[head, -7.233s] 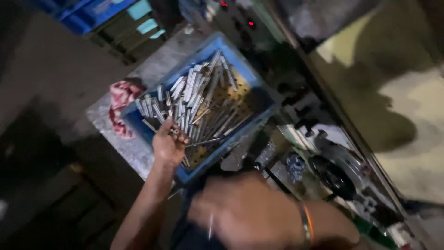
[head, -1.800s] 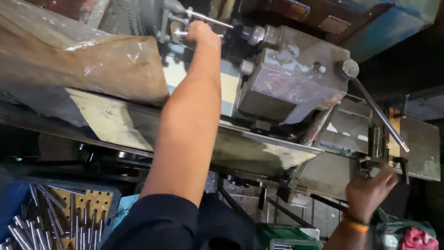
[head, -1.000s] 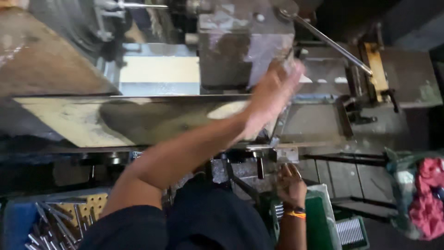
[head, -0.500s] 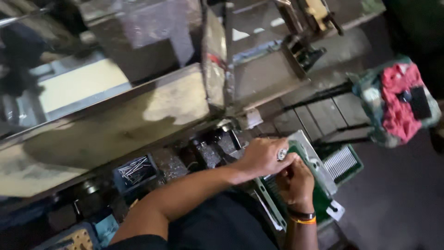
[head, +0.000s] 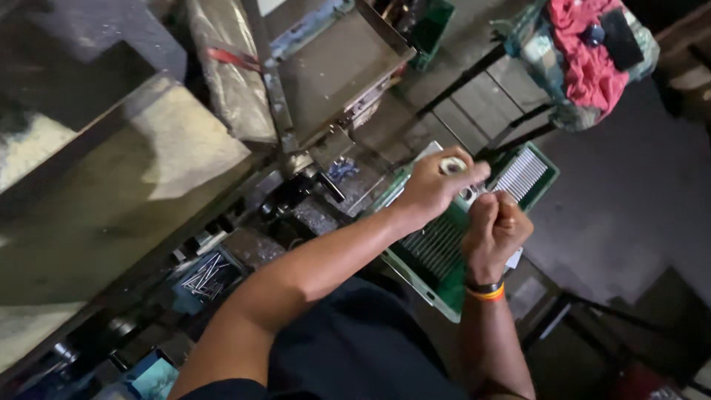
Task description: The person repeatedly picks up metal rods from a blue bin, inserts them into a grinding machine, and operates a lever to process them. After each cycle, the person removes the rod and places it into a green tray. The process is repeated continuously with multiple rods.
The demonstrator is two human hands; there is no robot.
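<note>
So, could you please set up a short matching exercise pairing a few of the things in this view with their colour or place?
Things:
1. tray
2. cloth bundle
3. wristband
4. small round part

Descriptions:
a. red and pink, piled at the top right
b. green, holding rows of thin metal pins, under both hands
c. pale, held in the left hand
d. orange and black, just below the right hand

Pairs: 1-b, 2-a, 3-d, 4-c
</note>
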